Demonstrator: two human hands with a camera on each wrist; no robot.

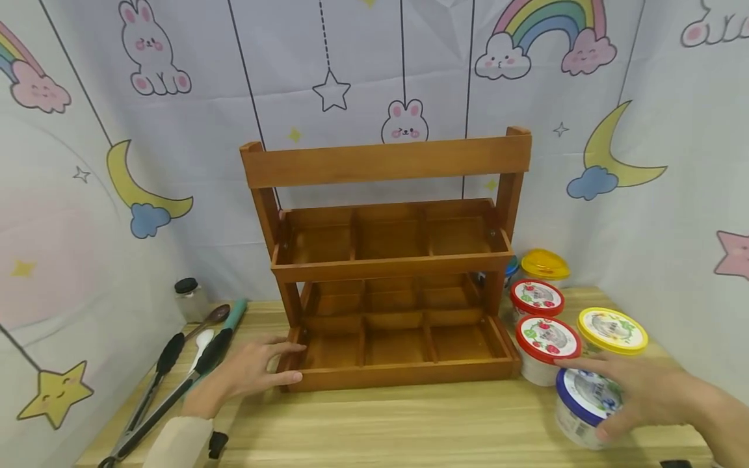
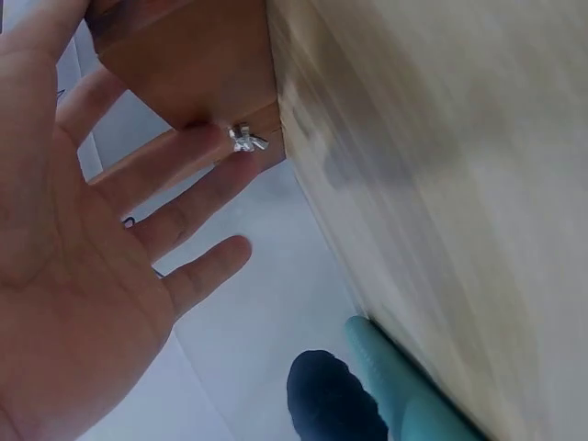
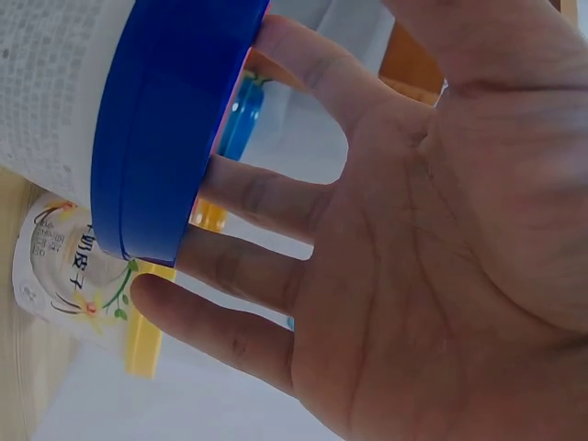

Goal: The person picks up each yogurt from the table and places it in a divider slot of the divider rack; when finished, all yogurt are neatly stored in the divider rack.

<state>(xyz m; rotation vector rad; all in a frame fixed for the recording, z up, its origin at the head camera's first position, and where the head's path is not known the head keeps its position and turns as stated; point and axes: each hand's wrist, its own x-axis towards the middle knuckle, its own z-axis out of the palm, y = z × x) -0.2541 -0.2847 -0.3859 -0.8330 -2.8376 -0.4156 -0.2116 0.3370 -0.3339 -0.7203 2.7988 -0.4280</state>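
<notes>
A brown two-tier wooden rack (image 1: 392,260) with divided compartments stands on the table, and its compartments hold nothing. My left hand (image 1: 248,370) is at the rack's lower left corner, thumb by the front edge and fingers extended along the side. In the left wrist view those fingers (image 2: 188,207) lie spread near a metal wing nut (image 2: 246,140) on the rack. At the right, my right hand (image 1: 649,393) reaches over a white tub with a blue lid (image 1: 585,403). The right wrist view has its fingers (image 3: 248,266) spread and fairly straight at the lid's edge; firm contact is unclear.
Red-lidded tubs (image 1: 548,338), a yellow-lidded tub (image 1: 612,330) and a domed yellow lid (image 1: 545,264) stand right of the rack. Black-tipped tongs (image 1: 170,396), a turquoise handle (image 1: 236,313), spoons and a black-capped jar (image 1: 190,299) are at the left. Patterned cloth surrounds the table.
</notes>
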